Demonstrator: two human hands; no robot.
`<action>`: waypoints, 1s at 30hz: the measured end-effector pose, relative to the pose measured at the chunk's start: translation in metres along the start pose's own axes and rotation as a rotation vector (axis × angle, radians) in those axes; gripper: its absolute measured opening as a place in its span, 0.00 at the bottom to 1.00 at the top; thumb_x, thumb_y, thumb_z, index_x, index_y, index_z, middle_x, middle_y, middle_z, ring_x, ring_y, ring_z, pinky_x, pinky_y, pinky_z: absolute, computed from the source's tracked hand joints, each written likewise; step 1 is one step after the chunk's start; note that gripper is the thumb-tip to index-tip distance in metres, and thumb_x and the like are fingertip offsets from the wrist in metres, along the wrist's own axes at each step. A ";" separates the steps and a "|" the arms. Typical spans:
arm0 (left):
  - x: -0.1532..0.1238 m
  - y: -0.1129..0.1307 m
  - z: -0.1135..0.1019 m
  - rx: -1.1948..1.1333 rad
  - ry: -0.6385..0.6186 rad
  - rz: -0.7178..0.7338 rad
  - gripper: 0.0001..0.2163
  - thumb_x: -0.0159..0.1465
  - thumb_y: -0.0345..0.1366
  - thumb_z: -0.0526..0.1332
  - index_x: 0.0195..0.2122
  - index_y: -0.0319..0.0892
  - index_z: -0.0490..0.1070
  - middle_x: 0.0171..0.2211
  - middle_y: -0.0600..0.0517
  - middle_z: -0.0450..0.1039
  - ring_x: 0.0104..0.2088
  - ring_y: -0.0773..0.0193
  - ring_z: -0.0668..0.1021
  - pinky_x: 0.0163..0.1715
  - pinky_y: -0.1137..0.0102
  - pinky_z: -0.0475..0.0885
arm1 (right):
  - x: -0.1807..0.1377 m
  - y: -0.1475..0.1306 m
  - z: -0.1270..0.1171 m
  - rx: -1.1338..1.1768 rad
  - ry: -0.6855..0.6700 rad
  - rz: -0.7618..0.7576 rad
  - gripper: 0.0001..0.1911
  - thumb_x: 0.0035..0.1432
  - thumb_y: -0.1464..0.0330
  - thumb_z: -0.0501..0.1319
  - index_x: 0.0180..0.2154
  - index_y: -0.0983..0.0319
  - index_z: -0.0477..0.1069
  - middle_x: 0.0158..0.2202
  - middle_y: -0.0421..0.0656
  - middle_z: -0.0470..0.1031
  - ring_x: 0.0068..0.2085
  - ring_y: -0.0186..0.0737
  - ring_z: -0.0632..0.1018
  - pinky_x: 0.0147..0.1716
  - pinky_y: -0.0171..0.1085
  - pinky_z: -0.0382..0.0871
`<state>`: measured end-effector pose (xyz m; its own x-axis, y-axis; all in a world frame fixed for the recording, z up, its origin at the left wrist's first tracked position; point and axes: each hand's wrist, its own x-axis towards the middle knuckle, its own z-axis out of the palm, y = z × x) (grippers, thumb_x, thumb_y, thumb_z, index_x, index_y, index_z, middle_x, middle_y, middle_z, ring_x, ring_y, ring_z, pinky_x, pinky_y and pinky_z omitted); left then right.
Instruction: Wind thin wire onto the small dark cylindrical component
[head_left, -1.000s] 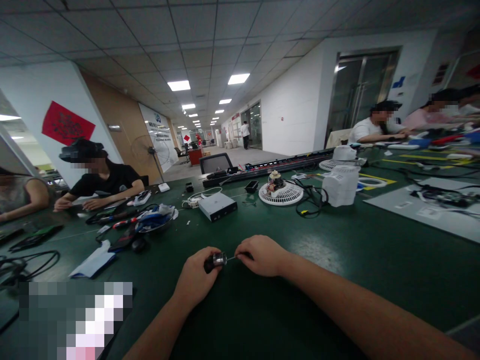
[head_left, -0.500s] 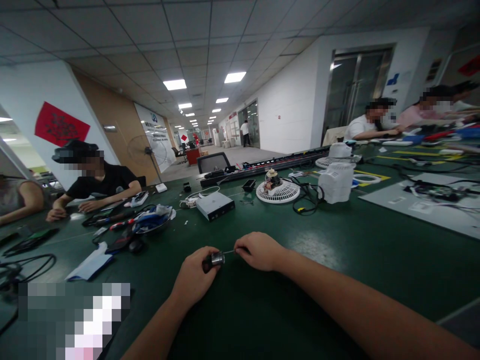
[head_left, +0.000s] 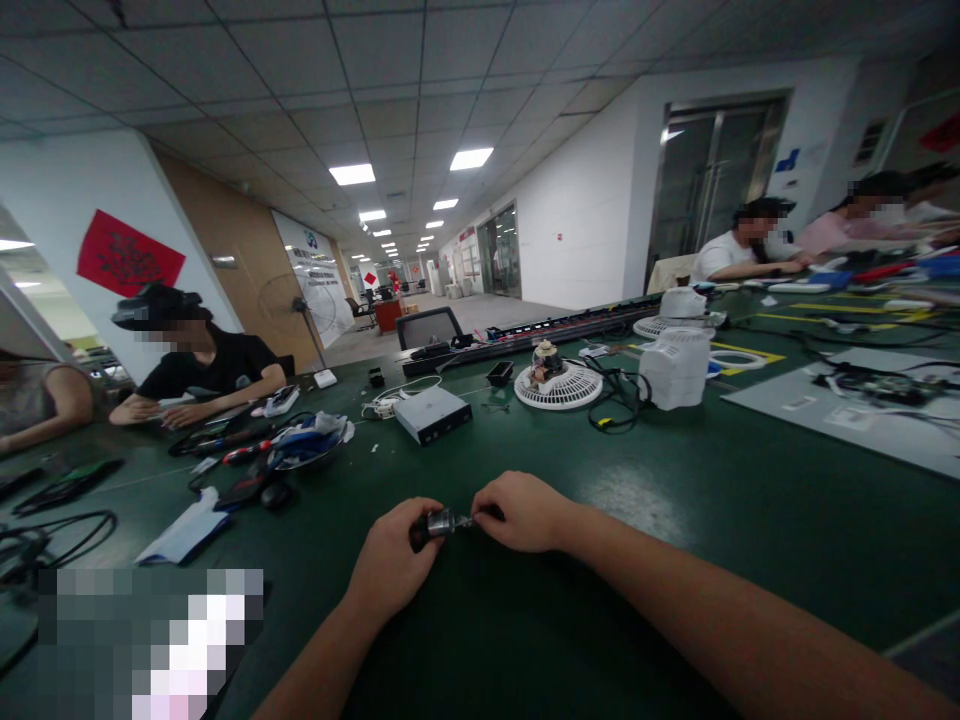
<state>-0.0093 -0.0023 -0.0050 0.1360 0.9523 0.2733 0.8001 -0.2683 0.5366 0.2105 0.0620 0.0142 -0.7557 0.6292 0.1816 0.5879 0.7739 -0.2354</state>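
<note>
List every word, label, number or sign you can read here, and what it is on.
None reads clearly.
Red poster on left wall: dark characters, blurred.
White banner: logo and lines, too small.
Blue sign by the door: blurred.
Metal part in left hand: no marking visible.

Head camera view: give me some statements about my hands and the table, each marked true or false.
1. The left hand grips a small black-and-silver part. True.
2. The right hand pinches a thin pin at the part's end. True.
3. The hands are held far apart. False: they nearly meet at the part.
4. A grey box lies on the green table beyond the hands. True.
5. The white fan grille stands upright. False: it lies flat, a motor on top.
</note>
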 end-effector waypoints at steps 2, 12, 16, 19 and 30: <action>0.001 -0.001 0.000 0.019 0.018 -0.002 0.12 0.58 0.33 0.60 0.43 0.48 0.73 0.41 0.53 0.77 0.40 0.60 0.78 0.41 0.67 0.71 | 0.000 -0.002 -0.001 -0.025 0.021 0.048 0.12 0.59 0.65 0.55 0.38 0.57 0.77 0.31 0.42 0.79 0.32 0.40 0.77 0.29 0.35 0.60; 0.004 -0.004 0.000 0.096 0.154 -0.186 0.12 0.63 0.40 0.56 0.46 0.46 0.68 0.42 0.49 0.77 0.41 0.56 0.79 0.41 0.65 0.71 | 0.011 -0.010 0.007 0.113 0.155 0.374 0.16 0.62 0.56 0.55 0.35 0.59 0.75 0.30 0.42 0.77 0.31 0.37 0.74 0.29 0.34 0.59; 0.005 -0.005 0.000 0.081 0.127 -0.276 0.14 0.66 0.41 0.52 0.49 0.43 0.66 0.43 0.46 0.77 0.41 0.55 0.79 0.40 0.64 0.71 | 0.015 -0.015 0.017 0.202 0.125 0.289 0.15 0.64 0.57 0.54 0.39 0.54 0.78 0.32 0.39 0.78 0.32 0.37 0.75 0.29 0.35 0.60; 0.005 -0.005 -0.001 0.060 0.126 -0.295 0.16 0.66 0.43 0.51 0.50 0.41 0.65 0.43 0.44 0.76 0.41 0.53 0.79 0.40 0.62 0.72 | 0.015 -0.013 0.023 0.196 0.087 0.247 0.12 0.57 0.58 0.62 0.40 0.53 0.79 0.39 0.41 0.78 0.38 0.41 0.76 0.31 0.36 0.62; 0.003 -0.001 0.001 -0.041 0.047 -0.081 0.13 0.64 0.40 0.57 0.48 0.44 0.68 0.44 0.47 0.77 0.45 0.56 0.78 0.46 0.61 0.71 | 0.010 -0.004 0.010 0.581 0.287 0.224 0.07 0.55 0.65 0.66 0.37 0.59 0.79 0.30 0.38 0.78 0.32 0.35 0.75 0.33 0.34 0.65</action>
<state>-0.0086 0.0010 -0.0057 0.0434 0.9635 0.2643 0.7829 -0.1972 0.5901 0.1981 0.0643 0.0075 -0.4805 0.8256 0.2959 0.4098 0.5096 -0.7565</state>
